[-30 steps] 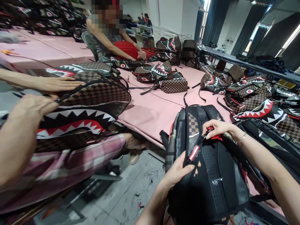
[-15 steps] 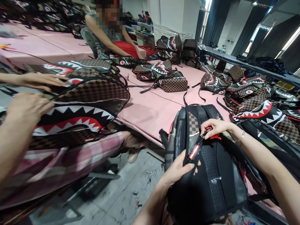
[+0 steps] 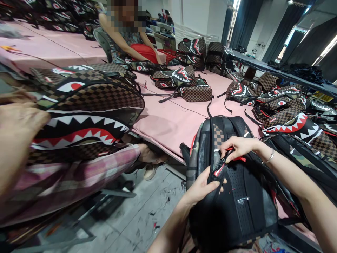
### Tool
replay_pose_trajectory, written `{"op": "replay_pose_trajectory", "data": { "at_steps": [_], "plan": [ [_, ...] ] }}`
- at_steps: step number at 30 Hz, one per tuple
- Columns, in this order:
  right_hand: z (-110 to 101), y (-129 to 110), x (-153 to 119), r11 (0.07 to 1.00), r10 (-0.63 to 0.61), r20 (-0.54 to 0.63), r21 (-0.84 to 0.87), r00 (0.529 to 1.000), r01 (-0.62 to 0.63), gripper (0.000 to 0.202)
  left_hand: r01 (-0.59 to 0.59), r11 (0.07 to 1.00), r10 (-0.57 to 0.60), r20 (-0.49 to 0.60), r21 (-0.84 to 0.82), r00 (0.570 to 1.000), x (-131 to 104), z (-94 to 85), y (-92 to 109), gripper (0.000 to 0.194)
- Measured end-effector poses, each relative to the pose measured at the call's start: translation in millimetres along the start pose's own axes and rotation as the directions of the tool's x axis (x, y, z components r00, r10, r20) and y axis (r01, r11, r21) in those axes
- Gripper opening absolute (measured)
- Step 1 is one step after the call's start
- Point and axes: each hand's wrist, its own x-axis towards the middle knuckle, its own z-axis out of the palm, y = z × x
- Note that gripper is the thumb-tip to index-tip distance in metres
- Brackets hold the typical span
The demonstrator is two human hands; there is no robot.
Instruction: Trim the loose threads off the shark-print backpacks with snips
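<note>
A black-backed backpack (image 3: 252, 214) with brown checkered and camouflage panels stands before me, its padded back and shoulder straps facing me. My left hand (image 3: 202, 187) is closed round one shoulder strap, thumb on top, just below a small red label (image 3: 218, 170). In my right hand (image 3: 240, 147) I grip small red-handled thread snips (image 3: 230, 151). Their dark tip points down at the strap, close above the label. The fingers partly cover the snips, so I cannot tell whether the blades touch a thread.
On my left, a co-worker's hand (image 3: 23, 121) is at a shark-mouth backpack (image 3: 89, 102) on their lap. Another person (image 3: 126, 38) sits across the pink table (image 3: 163, 133). More backpacks (image 3: 292, 126) are piled on the right. Thread scraps litter the floor (image 3: 147, 214).
My right hand with the snips has shifted slightly left and down, closer to the label. The left hand keeps its hold on the strap. The co-worker's hands have moved left along their backpack.
</note>
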Motion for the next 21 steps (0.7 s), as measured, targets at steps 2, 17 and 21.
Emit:
{"op": "replay_pose_trajectory", "data": {
  "at_steps": [2,17,21],
  "plan": [
    [3,-3,1,0.997,-0.022,0.003,-0.068,1.0,0.023,0.022,-0.006,1.0,0.006,0.004,0.0,1.0,0,0.5,0,0.038],
    [53,3,-23,0.913,0.171,-0.713,0.374,0.68,0.162,0.034,-0.222,0.965,0.249,-0.229,0.136,0.941,3,6.1,-1,0.079],
    [80,25,-48,0.858,0.281,-0.799,0.458,0.531,0.234,0.035,-0.216,0.908,0.32,-0.263,0.358,0.91,4,12.1,4,0.071]
  ]
}}
